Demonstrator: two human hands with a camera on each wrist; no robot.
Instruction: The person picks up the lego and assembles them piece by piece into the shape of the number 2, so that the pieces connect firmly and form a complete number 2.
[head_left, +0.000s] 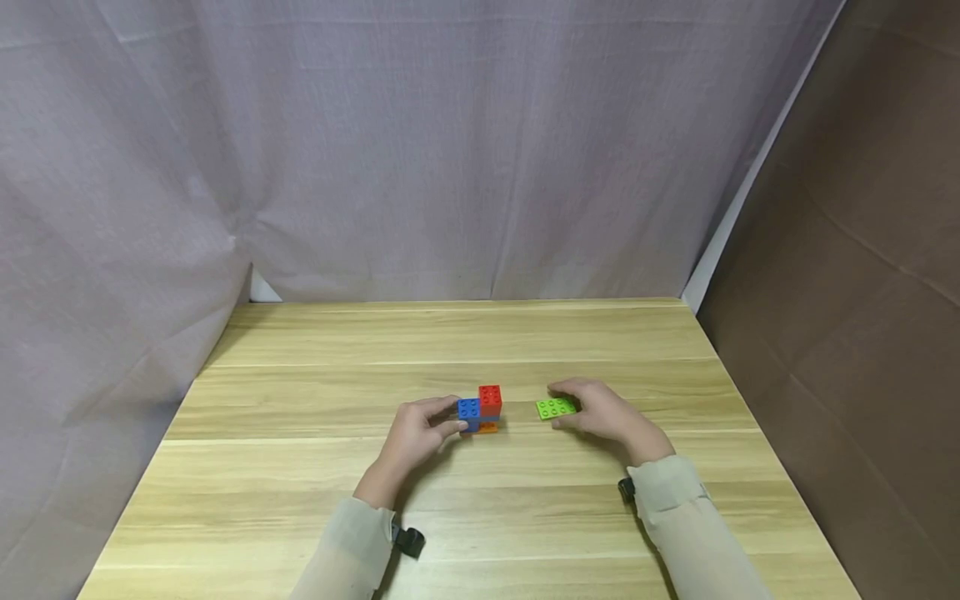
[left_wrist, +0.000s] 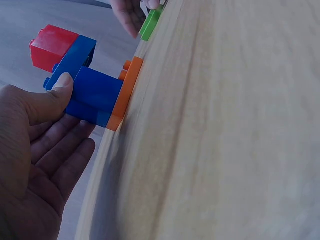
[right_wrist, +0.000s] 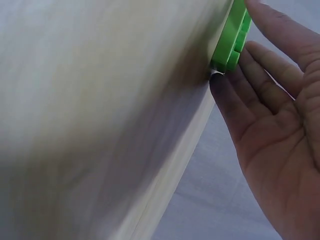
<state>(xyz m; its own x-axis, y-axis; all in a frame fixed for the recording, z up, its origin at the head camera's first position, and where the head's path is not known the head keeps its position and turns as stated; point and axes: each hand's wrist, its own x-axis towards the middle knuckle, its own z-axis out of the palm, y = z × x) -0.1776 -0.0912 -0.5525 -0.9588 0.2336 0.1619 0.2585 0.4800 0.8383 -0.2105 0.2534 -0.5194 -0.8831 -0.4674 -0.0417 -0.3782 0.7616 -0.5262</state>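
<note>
My left hand (head_left: pixel 412 429) grips a small stack of toy building bricks, its thumb against the blue brick (left_wrist: pixel 97 90). At the stack's base is an orange plate (left_wrist: pixel 127 90), by the tabletop. A blue piece (left_wrist: pixel 80 52) higher up juts out to the right and carries a red brick (head_left: pixel 490 400). The other left fingers reach behind the stack, partly hidden. To the right, a flat lime-green brick (head_left: pixel 555 408) lies studs up. Around it my right hand (head_left: pixel 606 412) is spread loosely, thumb at its near edge and forefinger beyond its far edge, with a gap showing.
Both hands work over a wood-grain table (head_left: pixel 480 517). Grey cloth (head_left: pixel 450 150) hangs behind its far edge and along the left. A brown cloth wall (head_left: pixel 847 275) stands on the right. Dark straps (head_left: pixel 408 542) are worn at both wrists.
</note>
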